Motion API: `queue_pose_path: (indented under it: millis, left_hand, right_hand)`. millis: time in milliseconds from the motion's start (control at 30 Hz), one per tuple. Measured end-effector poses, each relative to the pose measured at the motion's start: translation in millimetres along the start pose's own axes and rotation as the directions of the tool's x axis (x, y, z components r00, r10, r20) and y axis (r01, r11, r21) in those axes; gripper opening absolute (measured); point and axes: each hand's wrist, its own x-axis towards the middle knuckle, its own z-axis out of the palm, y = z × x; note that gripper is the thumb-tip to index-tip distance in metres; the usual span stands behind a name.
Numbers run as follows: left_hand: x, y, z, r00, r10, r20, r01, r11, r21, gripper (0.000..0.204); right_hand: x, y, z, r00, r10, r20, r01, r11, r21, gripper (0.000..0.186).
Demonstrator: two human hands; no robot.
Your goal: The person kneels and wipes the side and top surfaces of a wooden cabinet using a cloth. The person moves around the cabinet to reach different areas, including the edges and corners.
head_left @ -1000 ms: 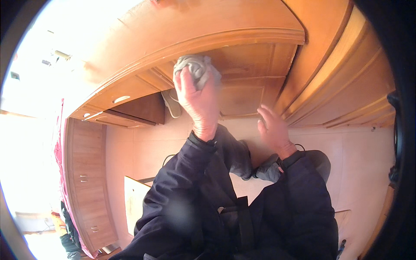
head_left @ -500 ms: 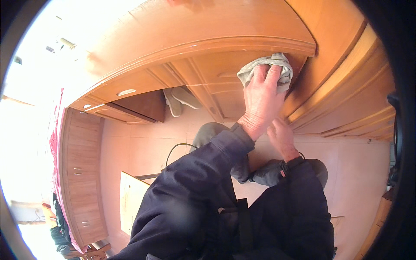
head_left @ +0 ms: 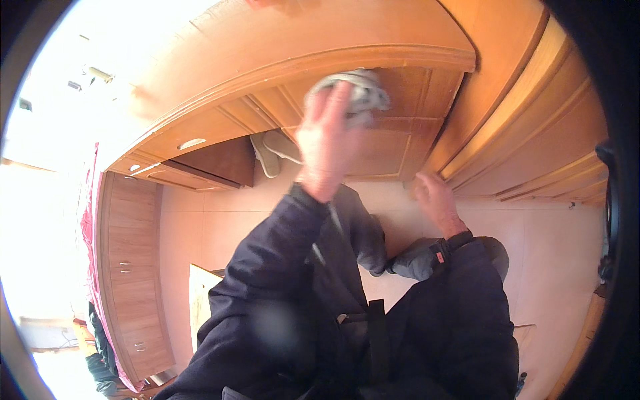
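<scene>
A grey cloth (head_left: 363, 93) is bunched in my left hand (head_left: 327, 137), which holds it against the upper part of an orange-brown wooden cabinet front (head_left: 407, 150), just below the top's moulded edge. That hand is blurred, with its fingers pressed into the cloth. Lower and to the right, my right hand (head_left: 435, 200) is loosely open, fingers slightly bent and nothing in them, by the foot of the wooden panels (head_left: 523, 133); whether it touches them I cannot tell.
Pale slippers (head_left: 265, 157) sit in an open recess left of the cabinet front. A pale wood drawer unit (head_left: 130, 280) with pink fabric (head_left: 88, 227) is at the left, a light board (head_left: 199, 300) near my left arm. My bent legs (head_left: 363, 237) rest over the tiled floor (head_left: 533, 267).
My left hand and the cloth moved right to the cabinet front's right end, then came back leftward, now a little right of where they began. My right hand is slightly lower and further right.
</scene>
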Motion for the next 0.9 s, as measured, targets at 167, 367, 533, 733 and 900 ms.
queue_pose_path:
  millis: [167, 367, 533, 733, 900]
  left_hand:
    - [-7, -68, -52, 0.984, -0.034, -0.174, 0.067, 0.98, 0.187, 0.044]
    - [-25, -92, -77, 0.761, -0.644, -0.079, 0.587, 0.735, -0.34, 0.034]
    - [-22, -77, -54, 0.732, -0.679, -0.049, 0.595, 0.673, -0.44, 0.029]
    - [-19, -42, -30, 0.737, -0.675, -0.015, 0.573, 0.637, -0.516, 0.033]
    - [-11, -12, -3, 0.797, -0.604, -0.02, 0.548, 0.736, -0.397, 0.033]
  right_hand:
    - [0, -6, -1, 1.0, 0.004, -0.008, -0.004, 1.0, -0.024, 0.037]
    - [2, -10, 8, 0.996, -0.063, 0.057, 0.066, 0.996, -0.053, 0.036]
    - [5, -7, 14, 0.994, -0.089, 0.062, 0.091, 0.995, -0.045, 0.036]
    - [6, -5, 17, 0.993, -0.082, 0.083, 0.084, 0.996, -0.027, 0.034]
    - [8, -1, 20, 0.991, -0.06, 0.124, 0.068, 0.996, -0.064, 0.033]
